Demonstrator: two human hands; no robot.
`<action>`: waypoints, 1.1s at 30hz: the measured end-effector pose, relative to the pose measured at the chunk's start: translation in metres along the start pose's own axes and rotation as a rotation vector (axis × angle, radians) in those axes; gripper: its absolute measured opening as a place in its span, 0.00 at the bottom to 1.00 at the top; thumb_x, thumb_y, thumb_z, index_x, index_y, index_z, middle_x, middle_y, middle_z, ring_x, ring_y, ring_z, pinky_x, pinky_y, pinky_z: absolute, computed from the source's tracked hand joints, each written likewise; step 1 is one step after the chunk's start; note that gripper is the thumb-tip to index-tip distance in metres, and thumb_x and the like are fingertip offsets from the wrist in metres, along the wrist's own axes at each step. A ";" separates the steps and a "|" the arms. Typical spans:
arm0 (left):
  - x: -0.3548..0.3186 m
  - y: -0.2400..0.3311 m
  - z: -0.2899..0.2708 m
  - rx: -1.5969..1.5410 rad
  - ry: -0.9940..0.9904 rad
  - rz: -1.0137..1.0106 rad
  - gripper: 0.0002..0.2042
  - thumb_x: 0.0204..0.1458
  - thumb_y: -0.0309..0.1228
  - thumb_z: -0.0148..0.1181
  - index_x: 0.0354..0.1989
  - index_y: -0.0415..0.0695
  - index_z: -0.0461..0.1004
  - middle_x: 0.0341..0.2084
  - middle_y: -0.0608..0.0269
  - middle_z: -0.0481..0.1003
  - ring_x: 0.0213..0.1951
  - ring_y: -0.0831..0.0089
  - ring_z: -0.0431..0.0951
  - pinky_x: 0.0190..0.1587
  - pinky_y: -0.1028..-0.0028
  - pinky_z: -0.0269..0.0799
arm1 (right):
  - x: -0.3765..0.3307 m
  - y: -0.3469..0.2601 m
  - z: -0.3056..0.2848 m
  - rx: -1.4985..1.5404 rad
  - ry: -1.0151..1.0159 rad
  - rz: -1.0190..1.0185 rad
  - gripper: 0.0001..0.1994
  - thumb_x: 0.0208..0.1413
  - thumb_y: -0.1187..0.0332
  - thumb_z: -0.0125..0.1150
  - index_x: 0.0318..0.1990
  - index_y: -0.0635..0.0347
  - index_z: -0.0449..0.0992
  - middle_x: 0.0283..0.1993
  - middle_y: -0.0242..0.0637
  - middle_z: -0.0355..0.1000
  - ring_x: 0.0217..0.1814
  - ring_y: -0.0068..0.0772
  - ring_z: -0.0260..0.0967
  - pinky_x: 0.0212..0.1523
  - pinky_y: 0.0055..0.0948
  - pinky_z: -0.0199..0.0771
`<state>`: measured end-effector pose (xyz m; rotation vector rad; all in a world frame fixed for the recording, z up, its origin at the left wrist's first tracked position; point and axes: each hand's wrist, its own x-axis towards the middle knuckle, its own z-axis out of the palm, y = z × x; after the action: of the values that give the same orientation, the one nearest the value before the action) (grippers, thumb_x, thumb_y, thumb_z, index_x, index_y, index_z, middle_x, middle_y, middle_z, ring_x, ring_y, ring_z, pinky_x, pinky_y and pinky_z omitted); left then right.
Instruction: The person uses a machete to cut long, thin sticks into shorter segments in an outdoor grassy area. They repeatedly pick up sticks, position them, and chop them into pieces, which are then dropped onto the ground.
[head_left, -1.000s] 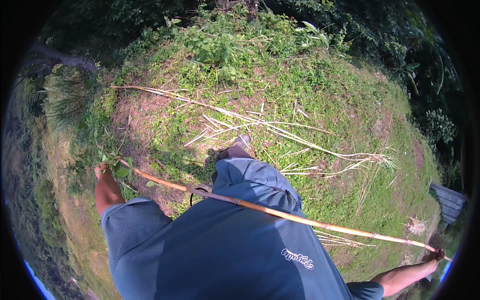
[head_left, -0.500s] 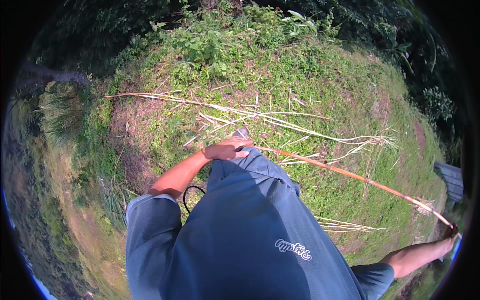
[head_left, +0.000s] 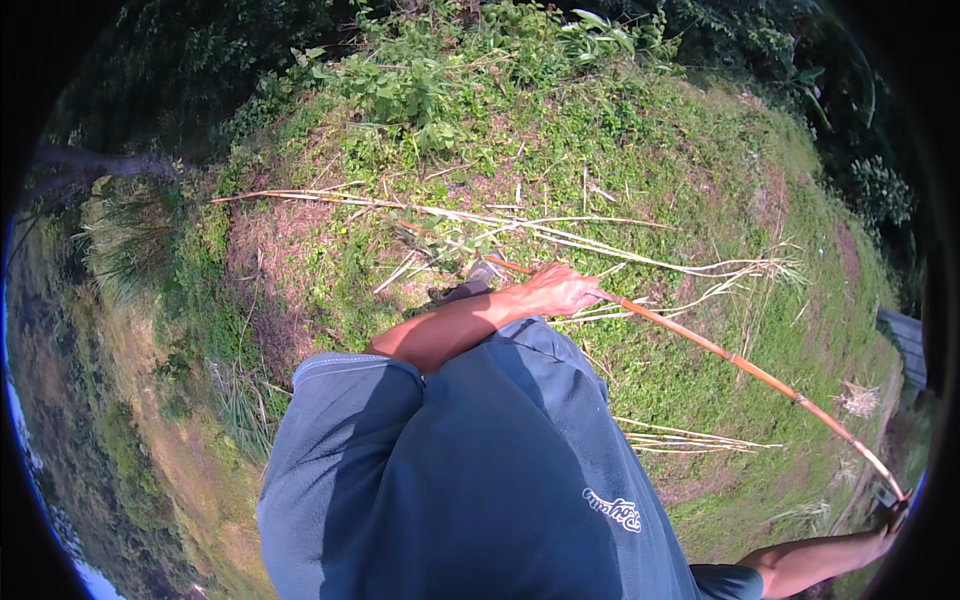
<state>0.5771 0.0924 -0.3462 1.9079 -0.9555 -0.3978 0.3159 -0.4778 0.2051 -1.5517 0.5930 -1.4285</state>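
My left hand (head_left: pixel 562 290) is closed around a long, orange-brown jointed cane (head_left: pixel 735 362), in front of my body. From that grip the cane arcs down to the far right. There, near the picture's rim, my right hand (head_left: pixel 897 514) is at its thick end, fingers dark and small, arm stretched out. A greyish thing beside that hand is too small to name. Past my left hand, the thinner part of the cane points left, low over the grass by my shoe (head_left: pixel 480 275).
Long pale split stalks (head_left: pixel 600 255) lie across the grass ahead, with short broken pieces among them. Another bundle of thin stalks (head_left: pixel 690 438) lies to the right. Leafy bushes (head_left: pixel 410 90) stand at the back, and a grey panel (head_left: pixel 903 345) is at the right edge.
My left hand has moved right and forward along the cane, from near my waist to farther out. The cane's thin end now shows left of it. My right hand has shifted slightly down.
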 end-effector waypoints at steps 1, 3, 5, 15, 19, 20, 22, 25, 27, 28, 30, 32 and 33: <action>0.008 0.018 -0.010 0.010 -0.004 -0.010 0.11 0.54 0.41 0.52 0.35 0.48 0.73 0.13 0.54 0.69 0.18 0.51 0.72 0.23 0.53 0.67 | -0.016 0.007 0.004 0.007 -0.016 0.021 0.27 0.65 0.60 0.41 0.64 0.72 0.49 0.67 0.53 0.45 0.69 0.46 0.45 0.67 0.48 0.48; 0.025 0.055 -0.035 0.007 0.001 -0.015 0.10 0.53 0.41 0.53 0.33 0.47 0.72 0.11 0.55 0.69 0.16 0.51 0.72 0.21 0.53 0.67 | -0.059 0.022 0.028 0.053 -0.060 0.089 0.28 0.65 0.60 0.41 0.65 0.73 0.48 0.69 0.54 0.44 0.71 0.47 0.44 0.68 0.49 0.47; 0.041 0.076 -0.033 0.086 -0.034 0.025 0.10 0.53 0.41 0.54 0.33 0.47 0.71 0.12 0.53 0.70 0.17 0.52 0.73 0.21 0.53 0.67 | -0.127 0.037 0.076 0.110 -0.118 0.195 0.30 0.65 0.59 0.42 0.66 0.74 0.47 0.71 0.55 0.43 0.72 0.48 0.43 0.70 0.50 0.46; 0.042 0.048 -0.084 0.258 0.130 0.171 0.12 0.48 0.42 0.60 0.29 0.47 0.67 0.17 0.59 0.72 0.21 0.55 0.75 0.22 0.57 0.69 | -0.173 0.114 0.116 0.273 -0.043 0.153 0.09 0.60 0.71 0.53 0.40 0.72 0.71 0.35 0.42 0.71 0.37 0.36 0.70 0.42 0.38 0.76; -0.035 -0.054 -0.132 0.415 0.189 0.063 0.10 0.49 0.41 0.59 0.31 0.49 0.70 0.21 0.58 0.73 0.28 0.56 0.77 0.29 0.59 0.74 | -0.068 0.107 0.048 0.136 -0.036 0.189 0.09 0.58 0.72 0.55 0.40 0.72 0.72 0.36 0.44 0.72 0.38 0.39 0.72 0.38 0.57 0.79; -0.058 -0.073 -0.147 0.436 0.179 -0.051 0.10 0.50 0.41 0.59 0.31 0.49 0.71 0.22 0.58 0.74 0.28 0.56 0.77 0.30 0.59 0.73 | -0.043 0.099 0.024 0.100 -0.031 0.148 0.10 0.58 0.72 0.55 0.41 0.73 0.71 0.36 0.45 0.72 0.38 0.42 0.72 0.40 0.59 0.79; -0.108 -0.120 -0.181 0.594 0.177 -0.192 0.10 0.53 0.40 0.57 0.30 0.47 0.71 0.22 0.57 0.75 0.28 0.56 0.76 0.31 0.58 0.71 | 0.002 0.081 -0.012 0.065 -0.014 0.177 0.12 0.57 0.71 0.56 0.42 0.75 0.70 0.37 0.49 0.72 0.40 0.48 0.73 0.43 0.57 0.79; -0.181 -0.145 -0.237 0.750 0.195 -0.440 0.18 0.59 0.46 0.48 0.25 0.46 0.71 0.22 0.53 0.76 0.30 0.54 0.76 0.38 0.56 0.69 | 0.028 0.061 -0.039 -0.041 0.070 0.121 0.11 0.57 0.71 0.56 0.41 0.74 0.71 0.36 0.48 0.72 0.38 0.47 0.73 0.41 0.54 0.79; -0.232 -0.159 -0.265 0.713 0.332 -0.567 0.21 0.60 0.47 0.46 0.24 0.43 0.71 0.22 0.51 0.75 0.32 0.51 0.75 0.41 0.56 0.66 | 0.039 0.050 -0.052 -0.109 0.113 0.097 0.11 0.58 0.70 0.56 0.41 0.73 0.71 0.36 0.47 0.72 0.38 0.47 0.73 0.41 0.53 0.79; -0.237 -0.150 -0.278 0.742 0.278 -0.558 0.21 0.59 0.47 0.46 0.24 0.42 0.71 0.23 0.50 0.75 0.31 0.49 0.74 0.41 0.56 0.66 | 0.041 0.048 -0.061 -0.141 0.144 0.087 0.11 0.58 0.70 0.56 0.41 0.73 0.71 0.35 0.47 0.72 0.37 0.46 0.73 0.40 0.52 0.79; -0.244 -0.132 -0.308 0.791 0.285 -0.613 0.22 0.59 0.49 0.46 0.24 0.42 0.72 0.22 0.48 0.74 0.31 0.46 0.73 0.41 0.55 0.66 | 0.038 0.042 -0.074 -0.214 0.199 0.073 0.11 0.58 0.70 0.56 0.40 0.73 0.71 0.35 0.47 0.73 0.36 0.46 0.73 0.39 0.50 0.79; -0.269 -0.131 -0.330 0.713 0.399 -0.922 0.25 0.59 0.53 0.45 0.27 0.42 0.75 0.23 0.44 0.74 0.32 0.43 0.74 0.40 0.52 0.67 | 0.030 0.042 -0.086 -0.282 0.255 0.076 0.11 0.58 0.69 0.56 0.40 0.72 0.72 0.35 0.46 0.73 0.36 0.45 0.73 0.38 0.49 0.79; -0.295 -0.145 -0.338 0.744 0.466 -1.014 0.27 0.59 0.55 0.41 0.29 0.42 0.76 0.25 0.42 0.75 0.35 0.42 0.74 0.39 0.51 0.68 | 0.025 0.044 -0.095 -0.300 0.283 0.079 0.11 0.58 0.69 0.56 0.40 0.72 0.72 0.34 0.46 0.73 0.35 0.45 0.73 0.38 0.48 0.79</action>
<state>0.6605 0.5563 -0.3294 2.9108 0.3094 -0.1302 0.2411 -0.5475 0.1720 -1.5419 1.0667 -1.5639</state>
